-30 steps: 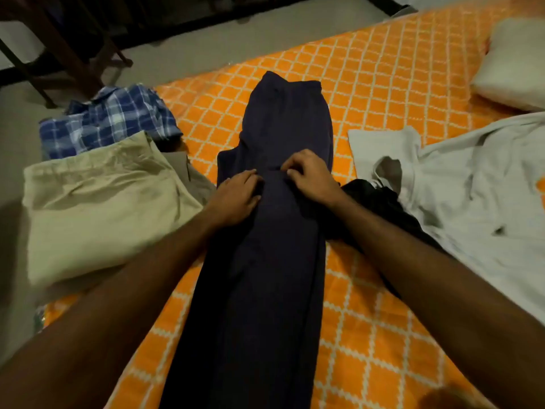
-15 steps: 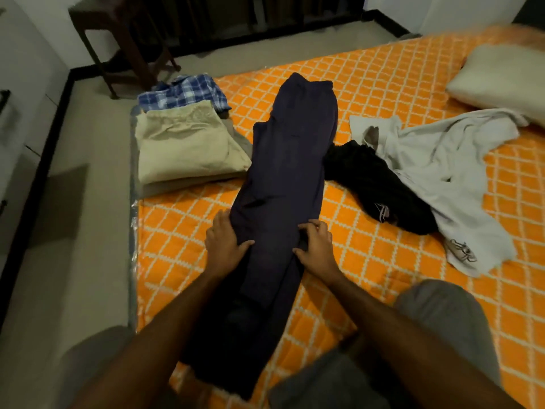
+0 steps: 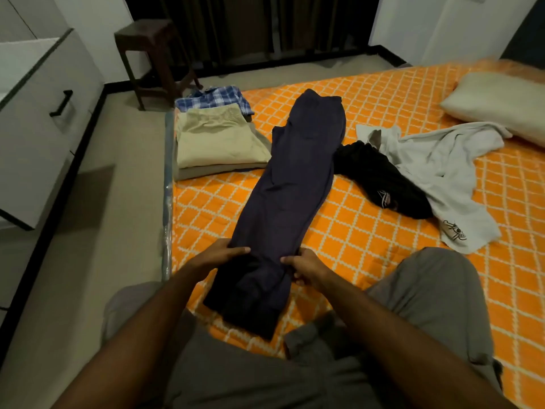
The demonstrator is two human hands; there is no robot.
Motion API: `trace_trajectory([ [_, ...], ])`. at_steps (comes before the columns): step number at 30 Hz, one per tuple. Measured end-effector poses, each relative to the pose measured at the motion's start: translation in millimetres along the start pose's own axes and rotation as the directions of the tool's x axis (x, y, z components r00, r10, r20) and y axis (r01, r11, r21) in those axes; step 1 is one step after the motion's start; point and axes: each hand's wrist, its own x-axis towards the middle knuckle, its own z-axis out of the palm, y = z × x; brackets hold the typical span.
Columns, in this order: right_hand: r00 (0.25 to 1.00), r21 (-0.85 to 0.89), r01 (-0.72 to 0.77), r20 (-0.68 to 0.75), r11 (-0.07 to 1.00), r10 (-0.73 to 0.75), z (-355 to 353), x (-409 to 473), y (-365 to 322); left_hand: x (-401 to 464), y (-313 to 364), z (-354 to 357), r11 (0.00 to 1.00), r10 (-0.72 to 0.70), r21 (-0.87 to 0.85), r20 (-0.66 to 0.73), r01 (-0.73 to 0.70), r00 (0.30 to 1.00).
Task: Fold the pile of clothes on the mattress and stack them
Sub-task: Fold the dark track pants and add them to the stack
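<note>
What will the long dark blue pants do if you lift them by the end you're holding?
The dark blue pants would probably droop and swing, since they lie limp and creased on the mattress. Gripped by the left hand and right hand, they likely won't slip, and can't roll or break.

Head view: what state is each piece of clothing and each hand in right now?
navy trousers: laid out long, folded lengthwise
left hand: grips trousers' left edge
right hand: grips trousers' right edge
beige garment: folded, stacked
plaid shirt: folded
black garment: crumpled, unfolded
white shirt: spread, unfolded
</note>
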Motion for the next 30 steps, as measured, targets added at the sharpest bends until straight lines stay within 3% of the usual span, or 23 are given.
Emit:
trace_trajectory([
  [2,0.941,-0.249,0.212,-0.207,0.945,-0.266,0.4,-2.9,10.7,-8.5,0.6,-0.6,0.998,0.028,-0.056,0.041,-0.026,0.999],
  [4,0.801,-0.544,0.348,-0.25,0.763,-0.544,0.2,-7.1,22.3,-13.4,-1.0,-1.0,0.996,0.043,-0.074,0.048,-0.039,0.998],
  [6,0.733,-0.788,0.314,-0.153,0.53,-0.663,2.3,-15.6,24.4,-15.2,-4.0,-1.4,0.999,0.018,-0.049,0.031,-0.017,0.999],
  [8,0.766,-0.88,0.321,0.024,0.349,-0.643,5.2,-21.1,23.0,-15.4,-8.7,-1.6,0.999,-0.042,0.021,0.034,0.041,0.999],
  [10,0.78,-0.884,0.421,0.239,0.203,-0.578,7.3,-21.2,23.8,-16.6,-12.8,-2.1,0.992,-0.079,0.105,0.056,0.072,0.995],
  [12,0.736,-0.857,0.503,0.356,0.114,-0.576,8.4,-19.1,28.8,-18.3,-16.8,-2.1,0.989,-0.081,0.131,0.066,0.071,0.995],
  [17,0.558,-0.751,0.659,0.439,0.055,-0.704,1.3,-20.0,19.8,-31.0,-15.9,3.2,0.986,-0.067,-0.14,0.142,0.087,0.988],
  [19,0.536,-0.721,0.693,0.495,0.021,-0.683,-10.8,-23.5,8.7,-31.7,-22.1,4.3,0.987,-0.067,-0.133,0.147,0.087,0.987],
  [23,0.518,-0.698,0.697,0.649,-0.165,-0.557,-32.2,-27.2,9.0,-28.2,-37.0,7.3,0.979,-0.063,0.198,0.051,0.051,0.997],
  [26,0.519,-0.693,0.692,0.673,-0.204,-0.527,-30.4,-30.9,20.5,-24.0,-38.7,7.9,0.963,0.022,0.269,0.035,-0.031,0.999],
  [28,0.488,-0.677,0.692,0.694,-0.25,-0.529,-17.3,-33.8,28.8,-19.7,-44.4,6.0,0.902,0.074,0.424,0.041,-0.084,0.996],
  [30,0.442,-0.644,0.696,0.733,-0.318,-0.516,-1.1,-37.4,37.6,-17.6,-51.4,4.9,0.772,0.144,0.625,0.007,-0.117,0.99],
])
